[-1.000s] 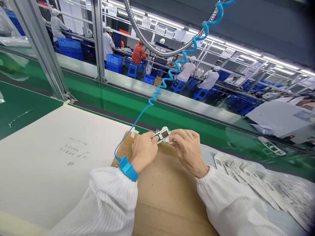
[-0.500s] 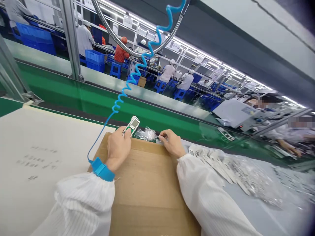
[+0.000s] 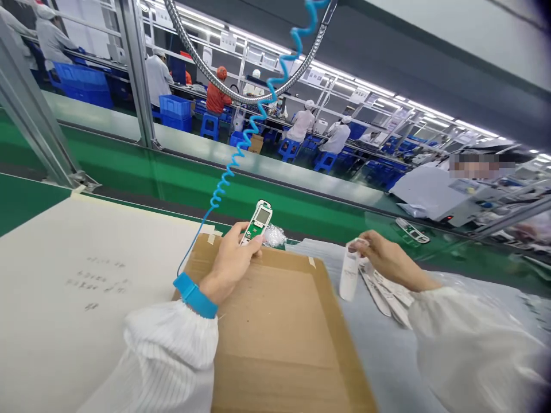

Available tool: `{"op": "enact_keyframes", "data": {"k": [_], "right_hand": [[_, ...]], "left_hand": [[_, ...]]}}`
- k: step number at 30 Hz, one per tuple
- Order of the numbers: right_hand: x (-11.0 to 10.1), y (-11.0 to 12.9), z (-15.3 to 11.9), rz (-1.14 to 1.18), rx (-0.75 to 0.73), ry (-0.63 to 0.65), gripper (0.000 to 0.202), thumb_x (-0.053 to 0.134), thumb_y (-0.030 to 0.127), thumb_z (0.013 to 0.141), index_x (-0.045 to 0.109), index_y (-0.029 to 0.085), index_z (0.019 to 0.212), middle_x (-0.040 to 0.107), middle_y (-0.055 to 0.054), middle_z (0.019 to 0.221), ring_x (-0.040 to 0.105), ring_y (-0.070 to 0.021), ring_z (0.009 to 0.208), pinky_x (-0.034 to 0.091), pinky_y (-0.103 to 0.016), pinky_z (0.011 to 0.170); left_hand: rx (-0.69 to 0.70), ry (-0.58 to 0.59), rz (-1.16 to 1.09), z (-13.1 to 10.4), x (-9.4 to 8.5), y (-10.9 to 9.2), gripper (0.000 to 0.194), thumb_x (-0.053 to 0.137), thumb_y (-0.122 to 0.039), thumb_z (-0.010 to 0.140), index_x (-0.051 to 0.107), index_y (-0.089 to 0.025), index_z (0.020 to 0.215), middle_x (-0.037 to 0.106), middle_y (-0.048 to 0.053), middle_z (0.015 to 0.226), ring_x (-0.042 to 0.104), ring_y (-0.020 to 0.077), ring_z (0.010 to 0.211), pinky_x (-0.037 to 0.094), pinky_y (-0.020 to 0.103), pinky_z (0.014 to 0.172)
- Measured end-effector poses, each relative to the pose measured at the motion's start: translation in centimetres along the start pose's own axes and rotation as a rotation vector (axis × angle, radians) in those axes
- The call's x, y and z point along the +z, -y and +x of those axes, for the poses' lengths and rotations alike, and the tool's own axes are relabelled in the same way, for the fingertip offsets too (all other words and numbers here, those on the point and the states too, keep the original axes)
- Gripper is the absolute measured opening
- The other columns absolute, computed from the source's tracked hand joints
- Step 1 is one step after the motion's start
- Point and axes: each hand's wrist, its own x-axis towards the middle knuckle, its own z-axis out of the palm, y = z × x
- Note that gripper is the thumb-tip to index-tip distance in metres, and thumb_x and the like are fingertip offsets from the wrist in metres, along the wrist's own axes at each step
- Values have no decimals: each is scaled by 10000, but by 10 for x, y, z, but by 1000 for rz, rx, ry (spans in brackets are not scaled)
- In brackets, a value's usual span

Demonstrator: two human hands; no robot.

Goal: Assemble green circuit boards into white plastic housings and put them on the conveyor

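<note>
In my left hand [image 3: 236,252] is a handset front half [image 3: 257,223], its small grey screen and green circuit board exposed, tilted over the far edge of the cardboard [image 3: 267,310]. A blue strap [image 3: 196,295] circles that wrist, joined to a coiled blue cord [image 3: 241,155]. My right hand [image 3: 383,255] pinches the top end of a white plastic handset cover [image 3: 349,274], which hangs upright over the grey sheet. More white covers [image 3: 387,295] lie in an overlapping row beneath and beside this hand. Behind the handset half sits crumpled clear plastic [image 3: 275,235].
A green conveyor [image 3: 310,217] runs beyond the bench and carries another handset half [image 3: 412,230]. White paper with handwriting [image 3: 99,258] covers the left side. A metal post [image 3: 136,74] and a hanging metal hose [image 3: 206,77] stand ahead. People work along a far line.
My right hand has moved right from the clear plastic and now holds a white cover. The handset half stays in my left hand, turned more toward me. The view has shifted slightly.
</note>
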Motion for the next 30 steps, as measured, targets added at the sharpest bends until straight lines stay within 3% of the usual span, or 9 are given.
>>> {"op": "enact_keyframes", "data": {"k": [4,6,8,11,14,16,19,24,30], "right_hand": [[1,67,-7,621,37,22,377,633,556,836,573,226,1009,672,-35,815,639,-202,765,520,-315,652],[19,103,-11,900,61,31,416,717,553,775,597,227,1002,648,-26,810,616,-185,741,518,-295,611],[44,132,-15,1156,88,124,405,779,516,737,631,217,967,642,-25,840,586,-154,715,531,-293,633],[81,156,-20,1490,102,269,354,830,454,714,676,201,910,613,-7,844,551,-110,713,539,-273,727],[102,161,-28,1658,65,365,342,860,390,703,704,208,946,617,4,909,543,-81,738,520,-234,797],[107,158,-31,1664,65,377,341,871,381,695,708,210,941,626,7,922,538,-72,728,509,-222,784],[108,152,-33,1653,47,350,351,862,408,706,710,219,959,651,-5,948,570,-96,771,508,-256,811],[106,148,-32,1725,-37,356,432,833,436,736,685,246,1095,684,-45,1145,629,-207,1059,455,-410,1039],[106,150,-34,1695,16,239,434,850,433,713,684,218,1052,704,-52,1088,651,-201,1022,446,-414,1048]], "left_hand": [[43,11,95,0,-1,3,362,661,-381,858,578,-176,1145,639,-2,802,551,113,666,407,245,649],[73,-8,178,1,-2,5,363,573,-474,912,601,-193,1141,669,14,867,562,123,669,423,262,660],[124,-44,257,2,-4,7,400,426,-516,976,625,-213,1144,697,32,959,610,153,765,448,285,720],[242,-58,426,3,-7,10,352,414,-444,995,631,-248,1192,687,26,1164,622,198,1039,449,314,883],[325,8,610,2,-8,14,300,512,-347,955,625,-258,1218,663,17,1248,590,225,1137,427,345,969],[298,39,664,1,-8,15,286,526,-320,941,631,-253,1198,682,21,1207,610,230,1094,442,357,947],[219,56,659,-2,-5,15,260,553,-347,925,641,-256,1152,708,16,1118,642,218,996,463,350,898],[209,79,593,-6,-1,12,258,583,-392,911,647,-260,1123,707,16,1105,639,207,1012,468,322,887],[215,50,548,-9,7,12,266,597,-391,909,633,-248,1129,698,27,1127,645,206,999,471,311,863]]}}
